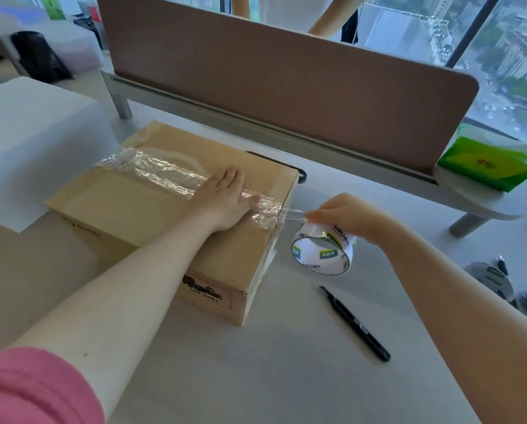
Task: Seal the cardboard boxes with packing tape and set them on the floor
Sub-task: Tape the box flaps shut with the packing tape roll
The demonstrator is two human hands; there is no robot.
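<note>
— Where's the box at the moment?

— The closed brown cardboard box [176, 215] sits flat on the pale grey desk [286, 362], close to the long brown divider panel [286, 71] at the back. A crinkled strip of clear packing tape [158, 171] runs along the seam on its top, from the far left edge to the near right edge.

— And the hands?

— The left hand [225, 197] lies palm down on the lid, fingers stretched out flat and close together, pressing on the tape and gripping nothing. The arm comes out of a pink sleeve [32, 390].

— The right one?

— The right hand [347, 215] is just off the right end of the box, above the desk, with its fingers curled over the top of a roll of clear tape with a white printed core [323, 250]. The roll hangs tilted beneath the hand, its opening facing us. A short stretch of tape spans from the roll to the box's edge, so the strip isn't cut.

— Anything else about?

— A slim black utility knife [355, 324] lies on the desk near the roll, touching nothing. A green tissue pack [485, 168] rests at the far right end beside the divider, and a white block [26, 148] stands to the left of the box
</note>
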